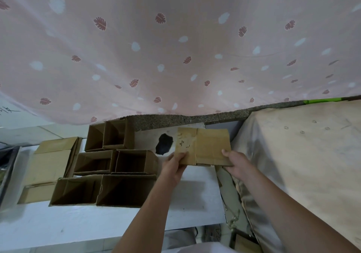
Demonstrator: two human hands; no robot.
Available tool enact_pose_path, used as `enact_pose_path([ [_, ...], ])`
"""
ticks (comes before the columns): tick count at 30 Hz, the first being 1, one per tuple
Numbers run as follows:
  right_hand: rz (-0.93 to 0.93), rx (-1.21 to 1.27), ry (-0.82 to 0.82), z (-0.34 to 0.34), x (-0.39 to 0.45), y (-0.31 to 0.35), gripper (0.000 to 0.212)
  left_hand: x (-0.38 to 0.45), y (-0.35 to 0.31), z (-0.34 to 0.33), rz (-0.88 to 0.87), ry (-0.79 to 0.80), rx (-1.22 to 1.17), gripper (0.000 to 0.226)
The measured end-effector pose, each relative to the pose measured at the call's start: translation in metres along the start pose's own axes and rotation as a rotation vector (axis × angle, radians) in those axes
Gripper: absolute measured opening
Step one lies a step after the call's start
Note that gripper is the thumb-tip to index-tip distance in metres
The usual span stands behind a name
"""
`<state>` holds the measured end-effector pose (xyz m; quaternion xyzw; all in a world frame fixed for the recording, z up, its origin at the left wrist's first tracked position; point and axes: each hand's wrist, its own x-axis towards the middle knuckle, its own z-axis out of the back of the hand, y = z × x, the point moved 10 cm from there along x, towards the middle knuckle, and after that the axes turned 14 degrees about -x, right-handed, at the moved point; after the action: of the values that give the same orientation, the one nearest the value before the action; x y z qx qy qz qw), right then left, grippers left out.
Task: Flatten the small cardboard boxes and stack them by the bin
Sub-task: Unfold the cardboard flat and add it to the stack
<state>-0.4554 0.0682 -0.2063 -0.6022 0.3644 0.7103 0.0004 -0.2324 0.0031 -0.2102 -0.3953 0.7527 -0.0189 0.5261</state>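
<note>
I hold a flattened brown cardboard box (207,147) above the white table (78,227), right of centre. My left hand (173,166) grips its lower left edge, and my right hand (237,163) grips its lower right corner. Several open, unflattened cardboard boxes (117,174) stand in rows on the table to the left of my hands, their openings facing me. Further left lies a stack of flattened cardboard (49,166).
A pink leaf-print curtain (175,47) hangs behind the table. A surface draped in beige cloth (302,164) fills the right side. A dark patch (164,144) marks the white board behind the boxes. A dark metal object (7,166) sits at the left edge.
</note>
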Motion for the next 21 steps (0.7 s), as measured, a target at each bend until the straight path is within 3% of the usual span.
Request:
enact_pose_path([
  [3, -0.016, -0.104, -0.056, -0.006, -0.004, -0.01, 0.033, -0.007, 0.017, -0.015, 0.02, 0.036, -0.17, 0.04],
  [8, -0.061, -0.484, 0.145, -0.042, -0.009, -0.042, 0.046, -0.007, 0.045, -0.013, -0.033, -0.016, 0.032, 0.035],
  [9, -0.04, -0.51, 0.092, -0.037, -0.006, -0.041, 0.054, -0.005, 0.043, -0.007, -0.06, -0.053, 0.083, 0.037],
  [12, 0.085, -0.595, -0.306, 0.006, 0.001, -0.019, 0.09, 0.0, 0.029, 0.011, -0.085, -0.11, 0.334, 0.05],
  [13, 0.14, -0.607, -0.352, 0.014, 0.004, -0.013, 0.094, 0.002, 0.025, 0.015, -0.082, -0.101, 0.442, 0.054],
  [15, 0.187, -0.649, -0.263, 0.01, 0.015, -0.014, 0.082, 0.007, 0.021, 0.021, -0.073, -0.075, 0.629, 0.056],
  [17, 0.127, -0.709, -0.118, -0.002, 0.024, -0.033, 0.053, 0.012, 0.021, 0.026, -0.086, -0.059, 0.738, 0.053],
  [21, 0.11, -0.76, -0.219, -0.006, 0.033, -0.053, 0.042, 0.012, 0.02, 0.027, -0.26, -0.026, 0.853, 0.047],
])
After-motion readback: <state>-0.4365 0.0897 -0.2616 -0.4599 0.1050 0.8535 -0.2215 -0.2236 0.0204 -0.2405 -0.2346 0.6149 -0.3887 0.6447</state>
